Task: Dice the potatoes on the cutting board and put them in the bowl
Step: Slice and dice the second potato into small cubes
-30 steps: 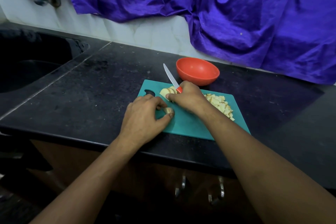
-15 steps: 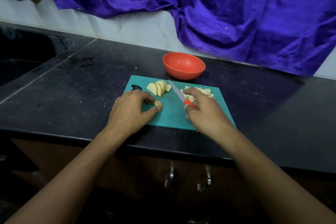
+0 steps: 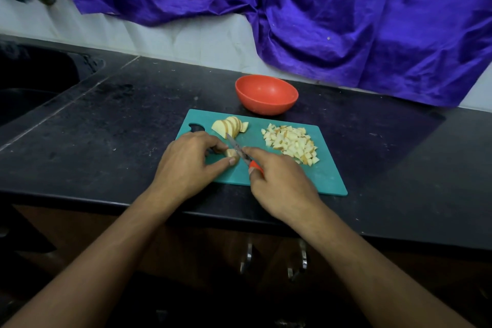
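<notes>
Left grip [image 3: 186, 160] lay at centre frame, over the left end of the teal cutting board [image 3: 324, 176]. Its thumb and fingers were curled round a small potato piece [image 3: 231, 153], pinning it to the board.

Right grip [image 3: 279, 181] sat just right of it, wrapped round the orange handle of the knife [image 3: 235, 148], with the index finger stretched along the back of the blade. The blade ran up and to the left, its edge against the right side of the held piece (I could not tell whether it had bitten in).

Potato on the board, in two other lots:
- a fanned stack of slices [image 3: 229, 126] above my left grip, near the board's handle hole;
- a heap of diced cubes [image 3: 291, 142] on the right half, well apart from the slices.

The orange bowl [image 3: 266, 94] stood upright just above the board's far edge, on the black tabletop [image 3: 106, 141]. The board's near edge lay close to the front lip of the tabletop.

Surroundings: a purple cloth [image 3: 346, 8] hung across the top of the frame over a pale wall. A dark sink [image 3: 26, 88] sat at the left edge, and two metal cabinet handles [image 3: 249, 255] showed below the tabletop, between my forearms.
</notes>
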Demonstrator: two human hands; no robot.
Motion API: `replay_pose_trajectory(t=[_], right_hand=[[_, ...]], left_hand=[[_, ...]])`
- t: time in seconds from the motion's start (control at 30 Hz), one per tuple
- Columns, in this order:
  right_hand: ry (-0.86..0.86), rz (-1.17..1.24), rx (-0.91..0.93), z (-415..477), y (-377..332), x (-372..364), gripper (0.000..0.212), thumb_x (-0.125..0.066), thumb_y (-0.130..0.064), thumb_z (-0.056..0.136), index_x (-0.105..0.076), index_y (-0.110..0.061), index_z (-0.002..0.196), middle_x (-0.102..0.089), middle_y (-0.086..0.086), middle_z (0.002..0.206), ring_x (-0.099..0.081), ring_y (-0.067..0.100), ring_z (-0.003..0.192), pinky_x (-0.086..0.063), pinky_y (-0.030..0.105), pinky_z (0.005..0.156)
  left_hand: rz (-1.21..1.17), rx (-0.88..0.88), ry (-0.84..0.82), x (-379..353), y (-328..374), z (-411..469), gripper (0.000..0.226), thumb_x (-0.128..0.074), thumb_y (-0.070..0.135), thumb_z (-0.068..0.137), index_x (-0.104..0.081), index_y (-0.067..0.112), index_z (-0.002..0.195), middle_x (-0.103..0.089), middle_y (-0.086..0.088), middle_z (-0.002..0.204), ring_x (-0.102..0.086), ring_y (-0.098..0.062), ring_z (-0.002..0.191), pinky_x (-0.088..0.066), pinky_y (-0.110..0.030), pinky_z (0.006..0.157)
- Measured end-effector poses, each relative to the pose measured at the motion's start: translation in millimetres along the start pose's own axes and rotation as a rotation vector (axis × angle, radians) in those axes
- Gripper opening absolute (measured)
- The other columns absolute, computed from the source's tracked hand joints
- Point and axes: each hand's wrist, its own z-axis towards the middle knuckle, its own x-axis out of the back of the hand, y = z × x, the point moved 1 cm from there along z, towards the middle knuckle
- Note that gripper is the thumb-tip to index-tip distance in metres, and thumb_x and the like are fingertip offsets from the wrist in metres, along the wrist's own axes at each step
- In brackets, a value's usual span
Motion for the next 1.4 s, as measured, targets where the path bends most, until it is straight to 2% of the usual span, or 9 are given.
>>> replay_pose_trajectory(t=[0.33,0.5,0.8,0.87,0.97,1.1,1.17,1.27,1.4], right_hand=[[-0.04,-0.168,0.007,6.8,-12.6,5.8,0.051,-0.049,-0.028,0.103,-0.043,-0.04,0.153,-0.066,0.002,0.123,-0.061,0.023,0.111,-0.054,0.042,0.091],[-0.057,-0.309,0.065,-6.7,-12.7,-5.4,0.061,-0.047,-0.028,0.103,-0.028,-0.039,0.16,-0.056,0.0,0.093,-0.061,0.023,0.096,-0.045,0.038,0.075],[-0.038,-0.344,0.117,-30.0,1.8,-1.8,0.058,-0.044,-0.03,0.105,-0.026,-0.037,0.16,-0.052,-0.008,0.087,-0.059,0.016,0.085,-0.043,0.034,0.069],[-0.039,-0.255,0.085,-28.1,9.3,1.1,0.053,-0.044,-0.032,0.106,-0.032,-0.042,0.157,-0.055,-0.012,0.089,-0.059,0.011,0.081,-0.046,0.032,0.067],[-0.076,0.112,-0.059,-16.8,23.6,3.8,0.046,-0.052,-0.029,0.105,-0.048,-0.049,0.146,-0.059,-0.02,0.101,-0.059,0.006,0.074,-0.049,0.026,0.064],[-0.042,0.315,-0.1,-14.0,28.6,9.6,0.042,-0.055,-0.024,0.105,-0.055,-0.042,0.143,-0.057,-0.018,0.075,-0.057,0.006,0.064,-0.055,0.032,0.063],[-0.039,0.245,-0.071,-13.2,23.9,11.1,0.043,-0.054,-0.027,0.104,-0.054,-0.043,0.144,-0.061,-0.021,0.088,-0.062,0.008,0.073,-0.061,0.038,0.072],[-0.024,0.121,-0.029,-11.7,15.2,9.6,0.045,-0.053,-0.03,0.104,-0.051,-0.041,0.147,-0.065,-0.016,0.129,-0.063,0.006,0.102,-0.057,0.034,0.09],[-0.02,0.057,-0.01,-10.3,8.1,7.4,0.046,-0.053,-0.031,0.103,-0.049,-0.042,0.148,-0.062,-0.014,0.138,-0.057,0.01,0.121,-0.051,0.036,0.102]], left_hand=[[0.0,0.02,0.016,-2.5,-1.5,0.4,0.033,-0.076,0.055,0.083,-0.077,0.032,0.107,-0.071,0.013,0.104,-0.062,-0.007,0.096,-0.056,-0.038,0.082],[0.003,0.034,0.02,-2.7,-0.6,0.0,0.033,-0.076,0.054,0.083,-0.077,0.033,0.108,-0.071,0.013,0.106,-0.061,-0.007,0.098,-0.055,-0.037,0.082],[0.032,0.023,0.03,-1.8,2.7,-3.0,0.035,-0.074,0.057,0.084,-0.076,0.033,0.109,-0.071,0.013,0.106,-0.059,-0.006,0.097,-0.05,-0.034,0.081],[0.027,0.031,0.02,-1.7,2.6,-2.6,0.035,-0.074,0.057,0.084,-0.076,0.033,0.109,-0.071,0.014,0.106,-0.058,-0.005,0.097,-0.048,-0.032,0.079],[0.033,0.032,0.018,-1.2,3.2,-3.9,0.035,-0.073,0.059,0.084,-0.076,0.034,0.109,-0.071,0.015,0.106,-0.058,-0.005,0.098,-0.046,-0.03,0.078],[0.041,0.029,0.015,-1.0,3.6,-3.4,0.037,-0.072,0.059,0.085,-0.076,0.033,0.111,-0.071,0.013,0.109,-0.06,-0.007,0.1,-0.051,-0.034,0.082],[0.04,0.026,0.011,-1.0,2.8,-2.8,0.038,-0.072,0.059,0.085,-0.076,0.033,0.112,-0.071,0.013,0.11,-0.061,-0.008,0.102,-0.054,-0.037,0.085],[0.027,0.026,0.013,-1.4,2.0,-2.7,0.038,-0.073,0.057,0.084,-0.076,0.032,0.112,-0.071,0.014,0.11,-0.061,-0.008,0.103,-0.055,-0.04,0.087],[0.026,0.019,0.03,-2.9,1.0,-3.3,0.039,-0.074,0.058,0.083,-0.077,0.03,0.11,-0.072,0.014,0.107,-0.062,-0.007,0.101,-0.056,-0.04,0.084]])
